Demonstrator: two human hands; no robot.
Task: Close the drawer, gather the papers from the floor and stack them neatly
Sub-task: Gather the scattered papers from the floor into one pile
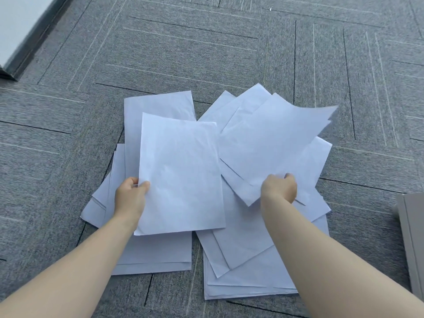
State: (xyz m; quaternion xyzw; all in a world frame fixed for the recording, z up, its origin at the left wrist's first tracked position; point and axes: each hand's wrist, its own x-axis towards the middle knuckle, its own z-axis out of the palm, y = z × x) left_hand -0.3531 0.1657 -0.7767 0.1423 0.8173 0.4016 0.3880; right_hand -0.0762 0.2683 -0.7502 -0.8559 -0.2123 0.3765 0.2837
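With one sheet (181, 177) pinched in the left hand (130, 196) and another (270, 143) in the right hand (278, 188), edges are best squared before the floor papers (252, 267) are added.

Soft, even daylight; faint shadows, slight motion blur, wide-angle edge bending.

papers (181, 171) plain white, faint blue cast. carpet (229, 53) grey, fine ribbing, thin dark and pale line pattern. panel (413, 237) flat grey.
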